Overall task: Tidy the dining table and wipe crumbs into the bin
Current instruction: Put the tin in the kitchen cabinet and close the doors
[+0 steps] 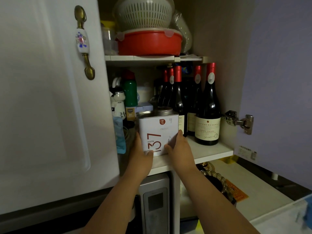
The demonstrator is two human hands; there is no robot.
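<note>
- White tin [157,132] with red "137" print and round metal screw lid is standing upright near the front edge of the lower cupboard shelf [211,153].
- Left hand [141,154] is gripping the tin's lower left side, thumb lying across the front face.
- Right hand [179,147] is gripping the lower right side, fingers curled around the corner, so both hands are closed on the tin.
- Wine bottles [208,112] with red foil caps are standing just beside the tin on its right, further back on the same shelf.
- Green bottle [130,92] and a small white jug [118,103] are sitting behind the tin to the left.
- Red tub [149,43] is sitting on the upper shelf with a white colander [145,13] resting on top.
- Cupboard door [42,98] is hanging open at left, ceramic-and-brass handle [83,42] showing.
- Grey appliance [155,205] is sitting below the shelf, between the forearms.
</note>
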